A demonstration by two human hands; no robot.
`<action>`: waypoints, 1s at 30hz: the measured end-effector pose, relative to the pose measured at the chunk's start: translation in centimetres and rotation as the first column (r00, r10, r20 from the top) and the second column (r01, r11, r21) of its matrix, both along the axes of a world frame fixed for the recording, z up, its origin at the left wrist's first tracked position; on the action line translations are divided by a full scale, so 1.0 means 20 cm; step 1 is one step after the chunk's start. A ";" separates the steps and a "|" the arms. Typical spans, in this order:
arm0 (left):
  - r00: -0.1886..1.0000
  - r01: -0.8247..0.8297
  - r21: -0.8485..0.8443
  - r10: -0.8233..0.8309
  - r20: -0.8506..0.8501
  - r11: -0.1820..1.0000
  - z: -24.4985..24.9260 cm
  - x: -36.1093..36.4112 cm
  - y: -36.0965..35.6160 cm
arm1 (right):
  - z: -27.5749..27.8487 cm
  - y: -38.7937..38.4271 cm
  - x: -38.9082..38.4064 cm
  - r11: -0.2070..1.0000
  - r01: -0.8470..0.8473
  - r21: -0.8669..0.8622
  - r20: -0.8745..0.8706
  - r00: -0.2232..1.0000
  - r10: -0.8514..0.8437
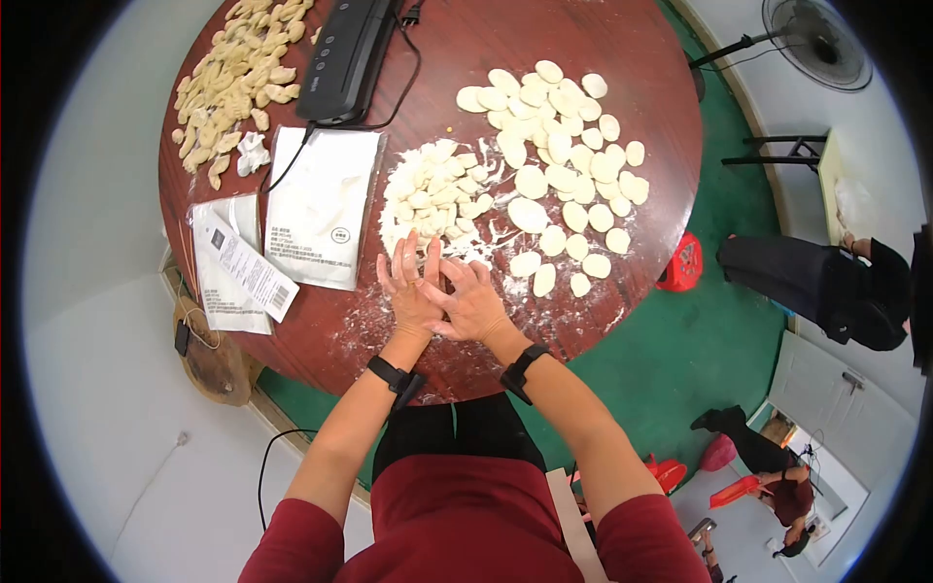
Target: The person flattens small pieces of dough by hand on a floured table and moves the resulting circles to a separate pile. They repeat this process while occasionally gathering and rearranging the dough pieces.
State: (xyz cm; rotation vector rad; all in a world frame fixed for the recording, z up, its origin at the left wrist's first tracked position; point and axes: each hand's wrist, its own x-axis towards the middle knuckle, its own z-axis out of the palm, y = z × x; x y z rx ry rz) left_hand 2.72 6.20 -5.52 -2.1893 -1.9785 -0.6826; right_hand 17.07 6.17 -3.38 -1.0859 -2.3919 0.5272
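Both of my hands are low over the floured part of the round red-brown table [437, 29], side by side and touching. My left hand [413, 287] has its fingers spread and pointing at the near edge of a floury pile of small dough pieces [442, 189]. My right hand [468, 299] overlaps its inner side, fingers apart. Whether anything lies beneath the palms is hidden. Right of the pile are many flat round dough wrappers [530, 182], some overlapping. Loose flour surrounds the hands.
Shaped dough pieces [233, 83] cover the far left. A black corded machine [337, 58], white packets [321, 209] and a crumpled white piece [253, 154] lie nearby. A red stool [685, 262], a fan [816, 44] and other people [826, 287] are beyond the table's right edge.
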 end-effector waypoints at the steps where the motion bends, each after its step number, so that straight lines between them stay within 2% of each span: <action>1: 1.000 0.009 0.000 -0.009 -0.018 1.000 0.01 0.00 0.00 | 0.00 0.00 0.00 1.000 0.005 -0.004 0.008 1.000 -0.005; 9: 1.000 0.005 -0.071 -0.003 0.026 0.997 0.01 0.02 0.00 | 0.01 0.03 -0.01 0.994 0.081 -0.077 -0.040 0.996 -0.085; 11: 1.000 -0.007 -0.063 0.007 -0.001 0.998 0.01 0.01 0.00 | 0.04 0.04 0.00 0.991 0.082 -0.105 -0.117 0.989 -0.095; 12: 0.990 0.012 -0.013 -0.010 0.140 1.000 -0.01 -0.02 -0.01 | 0.04 0.05 -0.01 0.992 0.078 -0.099 -0.127 0.988 -0.090; 13: 0.961 0.018 0.035 -0.027 0.274 0.999 0.02 -0.04 -0.01 | 0.04 0.06 0.00 0.978 0.150 -0.146 -0.193 0.965 -0.176; 14: 0.921 0.034 0.069 -0.058 0.385 0.997 0.03 -0.06 -0.01 | 0.03 0.04 0.00 0.955 0.206 -0.211 -0.253 0.932 -0.257; 15: 0.883 0.064 0.047 -0.078 0.463 0.997 0.07 -0.07 -0.01 | 0.06 0.05 0.01 0.948 0.253 -0.193 -0.317 0.899 -0.304; 16: 0.866 0.043 0.027 -0.051 0.498 0.999 0.07 -0.08 -0.01 | 0.01 0.06 0.00 0.922 0.312 -0.229 -0.426 0.820 -0.383; 17: 0.845 0.025 0.010 -0.026 0.534 1.000 0.07 -0.09 -0.01 | 0.04 0.09 0.02 0.920 0.329 -0.214 -0.484 0.782 -0.393; 19: 0.812 -0.004 0.009 -0.002 0.584 1.000 0.15 -0.11 -0.01 | 0.09 0.13 0.02 0.877 0.379 -0.294 -0.578 0.660 -0.479; 20: 0.769 0.018 -0.049 0.017 0.639 0.999 0.18 -0.13 -0.02 | 0.10 0.14 0.04 0.856 0.351 -0.381 -0.640 0.568 -0.517; 21: 0.720 0.046 -0.103 0.038 0.693 0.994 0.21 -0.14 -0.02 | 0.12 0.13 0.06 0.796 0.313 -0.518 -0.629 0.491 -0.603; 23: 0.713 0.030 -0.090 0.042 0.700 0.996 0.25 -0.18 -0.02 | 0.15 0.12 0.12 0.660 0.265 -0.703 -0.504 0.469 -0.725; 24: 0.617 0.053 -0.198 0.124 0.777 0.979 0.26 -0.20 -0.03 | 0.19 0.11 0.17 0.660 0.259 -0.706 -0.503 0.473 -0.724; 25: 0.511 0.089 -0.296 0.212 0.833 0.951 0.28 -0.23 -0.03 | 0.23 0.11 0.21 0.706 0.320 -0.632 -0.381 0.664 -0.643; 26: 0.536 0.078 -0.300 0.214 0.817 0.951 0.31 -0.26 -0.02 | 0.25 0.10 0.26 0.758 0.358 -0.545 -0.220 0.812 -0.541; 27: 0.533 0.074 -0.299 0.216 0.818 0.951 0.31 -0.29 -0.04 | 0.25 0.07 0.30 0.760 0.355 -0.544 -0.219 0.815 -0.537; 29: 0.704 0.189 -0.256 0.051 0.708 0.948 0.32 -0.36 -0.07 | 0.24 0.02 0.36 0.904 0.250 -0.348 -0.018 0.962 -0.273; 30: 0.722 0.263 -0.379 0.080 0.688 0.887 0.34 -0.39 -0.10 | 0.27 -0.02 0.35 0.915 0.258 -0.311 0.003 0.963 -0.270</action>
